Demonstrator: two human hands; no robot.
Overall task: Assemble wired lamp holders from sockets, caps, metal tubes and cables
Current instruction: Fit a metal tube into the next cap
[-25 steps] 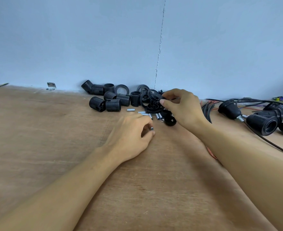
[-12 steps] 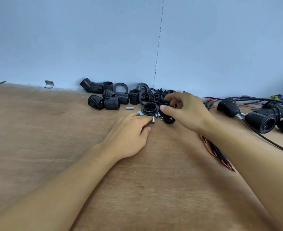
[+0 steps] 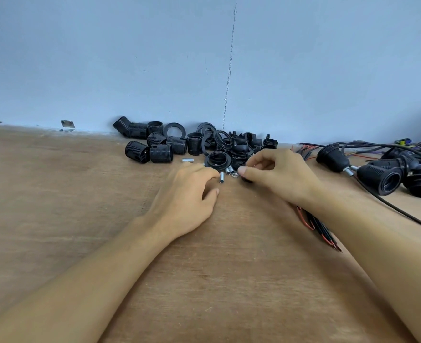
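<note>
Now rests the left hand [image 3: 187, 194] palm down near the middle of the wooden table [image 3: 56, 206], with fingers loosely bent, thumb apart from forefinger and nothing seen between them. Points the forefinger tip at a short metal tube [image 3: 221, 178] lying just beside it; cannot tell whether touching or not. Holds the right hand [image 3: 278, 174] just to the right, fingers curled in, thumb stretched left toward a small hex nut [image 3: 234, 173] on the table. Shows a dark part [image 3: 247, 179] just under that thumb; cannot tell whether gripped or merely covered. Faces, just beyond both hands, a black ring [image 3: 218, 159] with more metal tubes [image 3: 229, 170] at its near edge and one stray tube [image 3: 189, 160] to its left. Faces farther off, against the blue wall [image 3: 130, 58], a heap of black threaded sockets [image 3: 161, 153] on the left and a pile of rings and caps [image 3: 241, 144] on the right. Has a bundle of red and black cables [image 3: 323, 233] running under the right forearm, and at far right several wired lamp holders [image 3: 378, 178] lying on their sides.
</note>
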